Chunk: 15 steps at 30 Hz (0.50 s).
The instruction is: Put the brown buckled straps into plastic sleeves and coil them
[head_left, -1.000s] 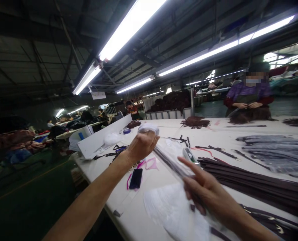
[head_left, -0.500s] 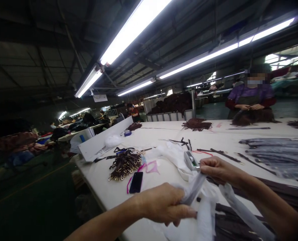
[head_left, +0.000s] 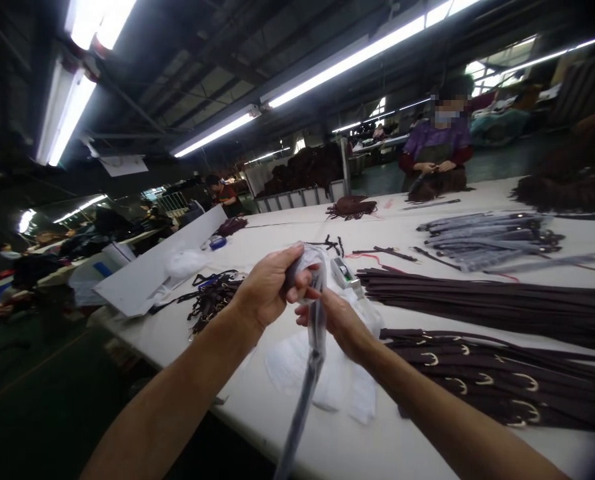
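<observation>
Both hands are raised over the near part of the table, close together. My left hand (head_left: 265, 287) is closed around the upper, folded-over end of a dark strap in a clear plastic sleeve (head_left: 305, 393). Just below and to its right, my right hand (head_left: 340, 323) pinches the same sleeved strap. From the hands its long end hangs down past the table's near edge. Thin white plastic sleeves (head_left: 292, 367) lie beneath the hands. Beyond the right hand sits a small grey-white device with a green part (head_left: 346, 272).
Dark brown straps with gold rings (head_left: 472, 373) and a long strap stack (head_left: 487, 300) lie at right, sleeved straps (head_left: 487, 237) behind them. A bundle of ringed straps (head_left: 212, 300) is at left, near a white board (head_left: 162, 267). A co-worker (head_left: 437, 147) stands across the table.
My hands have come up and closer together, with the strap now hanging down from them. The view has turned right, bringing more straps into sight; the phone is no longer visible.
</observation>
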Available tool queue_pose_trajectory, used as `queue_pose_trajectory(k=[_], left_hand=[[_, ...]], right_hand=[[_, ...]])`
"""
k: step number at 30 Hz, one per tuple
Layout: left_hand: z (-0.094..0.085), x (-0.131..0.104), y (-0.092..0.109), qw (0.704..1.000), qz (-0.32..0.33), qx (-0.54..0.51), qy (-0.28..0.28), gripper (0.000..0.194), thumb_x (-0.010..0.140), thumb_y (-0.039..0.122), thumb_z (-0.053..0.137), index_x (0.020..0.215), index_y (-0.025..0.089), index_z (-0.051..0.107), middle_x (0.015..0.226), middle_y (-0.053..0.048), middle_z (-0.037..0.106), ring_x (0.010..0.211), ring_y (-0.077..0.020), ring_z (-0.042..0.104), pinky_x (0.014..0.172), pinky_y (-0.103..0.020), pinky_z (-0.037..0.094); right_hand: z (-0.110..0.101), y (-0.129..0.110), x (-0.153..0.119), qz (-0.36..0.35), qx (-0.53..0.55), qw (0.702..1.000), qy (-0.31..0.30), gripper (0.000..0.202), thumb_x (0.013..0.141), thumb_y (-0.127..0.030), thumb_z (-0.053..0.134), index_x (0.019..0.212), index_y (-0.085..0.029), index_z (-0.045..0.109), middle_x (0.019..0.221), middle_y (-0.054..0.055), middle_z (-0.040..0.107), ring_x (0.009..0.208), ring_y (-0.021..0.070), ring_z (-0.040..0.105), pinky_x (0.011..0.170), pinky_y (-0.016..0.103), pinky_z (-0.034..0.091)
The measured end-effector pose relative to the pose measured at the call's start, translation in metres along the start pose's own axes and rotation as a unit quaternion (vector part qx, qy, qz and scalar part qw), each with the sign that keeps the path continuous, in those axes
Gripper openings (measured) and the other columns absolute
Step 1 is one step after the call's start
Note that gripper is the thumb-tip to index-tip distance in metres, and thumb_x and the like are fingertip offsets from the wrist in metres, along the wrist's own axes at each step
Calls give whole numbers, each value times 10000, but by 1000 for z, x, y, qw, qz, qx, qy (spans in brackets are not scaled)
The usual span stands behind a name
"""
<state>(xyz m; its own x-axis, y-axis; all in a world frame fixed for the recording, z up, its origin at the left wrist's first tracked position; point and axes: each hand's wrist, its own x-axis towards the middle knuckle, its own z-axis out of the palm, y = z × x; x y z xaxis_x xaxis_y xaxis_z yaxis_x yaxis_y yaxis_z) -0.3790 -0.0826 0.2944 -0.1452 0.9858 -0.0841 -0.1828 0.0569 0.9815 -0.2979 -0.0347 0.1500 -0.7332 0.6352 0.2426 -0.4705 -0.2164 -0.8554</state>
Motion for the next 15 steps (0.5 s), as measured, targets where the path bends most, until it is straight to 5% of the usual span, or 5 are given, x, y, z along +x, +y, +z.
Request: queue_pose_trajectory(k=[4,7,12,15], left_hand=[[7,8,4,991,117,-59,23,367,916,302,345,717,88,567,442,55,505,297,-28,413,680,-303,537],[1,18,-5,977,205,-44,38,335,869,382,443,762,98,582,531,16,591,421,-84,556,678,-297,520],[-9,30,-34,954,291,52,50,420,867,445,411,742,100,617,655,-66,667,661,-151,641,719,-269,477],[-7,32,-47,940,305,142,62,462,897,451,319,785,108,608,728,-96,680,714,-167,631,727,-283,465]], right_hand=[[8,35,-21,-31,-98,990,97,406,813,-467,509,1085,-166,506,721,-6,552,535,104,553,510,245,465],[-5,47,-36,-13,-150,981,118,364,834,-481,454,926,-141,548,684,2,525,553,111,541,496,245,469],[-28,28,-61,67,-221,970,74,404,844,-542,389,875,-160,516,752,31,578,519,118,554,452,251,456],[-30,17,-73,145,-228,961,64,453,827,-581,391,845,-159,554,602,0,533,490,126,547,476,255,456]])
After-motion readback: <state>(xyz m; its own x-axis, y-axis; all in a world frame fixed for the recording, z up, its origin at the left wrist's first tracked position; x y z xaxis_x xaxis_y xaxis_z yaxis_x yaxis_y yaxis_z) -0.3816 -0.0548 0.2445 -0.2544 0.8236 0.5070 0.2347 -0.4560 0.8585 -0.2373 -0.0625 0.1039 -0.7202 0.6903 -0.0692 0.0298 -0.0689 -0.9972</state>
